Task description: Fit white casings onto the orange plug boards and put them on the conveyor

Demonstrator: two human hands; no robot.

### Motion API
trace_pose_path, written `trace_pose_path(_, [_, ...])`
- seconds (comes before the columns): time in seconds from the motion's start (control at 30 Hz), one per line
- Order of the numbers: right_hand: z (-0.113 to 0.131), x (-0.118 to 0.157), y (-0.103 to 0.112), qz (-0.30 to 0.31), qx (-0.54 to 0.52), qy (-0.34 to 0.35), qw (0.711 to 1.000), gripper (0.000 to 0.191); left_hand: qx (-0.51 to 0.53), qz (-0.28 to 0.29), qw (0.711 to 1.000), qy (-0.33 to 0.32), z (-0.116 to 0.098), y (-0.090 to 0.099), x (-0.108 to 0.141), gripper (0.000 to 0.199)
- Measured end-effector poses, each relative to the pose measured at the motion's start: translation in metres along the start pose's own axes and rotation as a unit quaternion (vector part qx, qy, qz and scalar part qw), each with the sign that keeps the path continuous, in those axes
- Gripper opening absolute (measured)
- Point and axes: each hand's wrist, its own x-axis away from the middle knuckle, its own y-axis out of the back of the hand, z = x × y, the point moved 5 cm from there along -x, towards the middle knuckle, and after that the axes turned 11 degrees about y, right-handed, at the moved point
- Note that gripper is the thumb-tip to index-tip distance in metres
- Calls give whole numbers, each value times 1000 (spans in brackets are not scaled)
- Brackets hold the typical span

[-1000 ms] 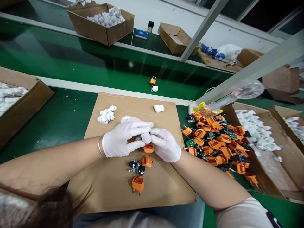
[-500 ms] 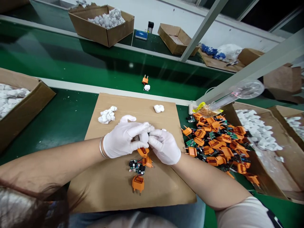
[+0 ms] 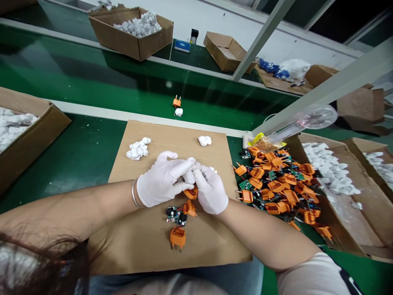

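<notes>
My left hand [image 3: 164, 180], in a white glove, is closed around an orange plug [image 3: 191, 192] that pokes out below the fingers. My right hand [image 3: 211, 190], gloved too, pinches at the same piece, its fingertips touching those of the left. White soft material seems to be between the fingers, but the gloves hide most of it. Just below the hands, a second orange plug [image 3: 189, 208] and a third orange plug [image 3: 178, 237] lie with small circuit boards [image 3: 176, 216] on the cardboard sheet [image 3: 135, 246].
White putty-like lumps [image 3: 138, 149] and another white lump [image 3: 204, 141] sit at the sheet's far side. A heap of orange plugs [image 3: 279, 184] lies right, beside a box of white pieces [image 3: 334, 168] and a clear fan [image 3: 319, 116]. Another plug [image 3: 177, 102] rests on the green belt [image 3: 123, 90].
My right hand has shifted slightly left and closer against the left hand, covering more of the held piece. On the green belt, the plug with its white lump has moved left.
</notes>
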Motion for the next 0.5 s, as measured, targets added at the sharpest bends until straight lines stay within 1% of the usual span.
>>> trace_pose_path(0.1, [7,0,-1,3,38,22,999,43,-10,0,1000,1,-1,1,0,52])
trace_pose_path(0.23, [8,1,-3,11,38,35,999,47,-11,7,1000,1,-1,-1,1,55])
trace_pose_path(0.4, [6,2,-3,-32,41,19,998,40,-8,17,1000,15,1,-5,3,54])
trace_pose_path(0.43, [6,2,-3,-31,34,12,999,40,-4,23,999,22,2,-5,2,53])
trace_pose_path(0.5, [6,2,-4,-10,9,7,1000,43,9,41,998,42,2,-3,0,52])
